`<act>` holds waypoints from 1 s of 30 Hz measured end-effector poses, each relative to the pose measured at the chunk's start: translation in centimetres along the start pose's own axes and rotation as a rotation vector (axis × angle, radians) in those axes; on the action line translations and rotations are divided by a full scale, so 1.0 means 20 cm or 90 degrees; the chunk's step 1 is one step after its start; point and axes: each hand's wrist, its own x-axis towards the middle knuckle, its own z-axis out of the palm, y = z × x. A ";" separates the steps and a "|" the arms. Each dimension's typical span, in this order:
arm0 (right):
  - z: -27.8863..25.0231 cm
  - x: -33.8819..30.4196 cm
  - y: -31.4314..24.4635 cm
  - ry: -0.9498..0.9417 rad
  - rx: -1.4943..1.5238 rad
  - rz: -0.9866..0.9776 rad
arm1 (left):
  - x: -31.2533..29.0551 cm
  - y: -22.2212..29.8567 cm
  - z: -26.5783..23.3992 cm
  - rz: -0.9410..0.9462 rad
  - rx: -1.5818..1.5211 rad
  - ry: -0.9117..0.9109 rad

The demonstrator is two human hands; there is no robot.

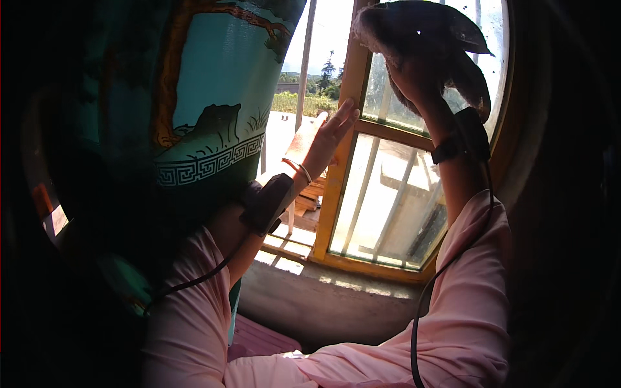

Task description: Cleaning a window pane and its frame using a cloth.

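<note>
My right hand is raised and closed on a dark, thick cloth, which lies against the upper glass pane of a window. Loose ends of the cloth hang off to the right of the hand, and the fingertips are partly hidden by it. My left hand has its fingers stretched out along the inner edge of the yellow-brown wooden window frame, holding nothing. Below the right forearm is the lower pane, with bars showing through it.
On the left, close to my left arm, a large turquoise surface bears a painted landscape and a fret border. Upright metal bars stand outside the open part of the window. Beneath it runs a grey wall, with a pink-purple object below.
</note>
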 end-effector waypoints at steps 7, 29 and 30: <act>-0.28 -0.06 0.01 -0.219 0.100 -0.045 | 0.02 0.01 -0.02 0.015 0.101 0.034; -0.27 0.34 0.14 0.005 -0.224 0.051 | 0.00 -0.04 -0.02 -0.038 -0.067 -0.011; -0.31 0.39 0.05 0.000 -0.219 0.051 | -0.01 -0.05 -0.02 -0.015 -0.063 -0.007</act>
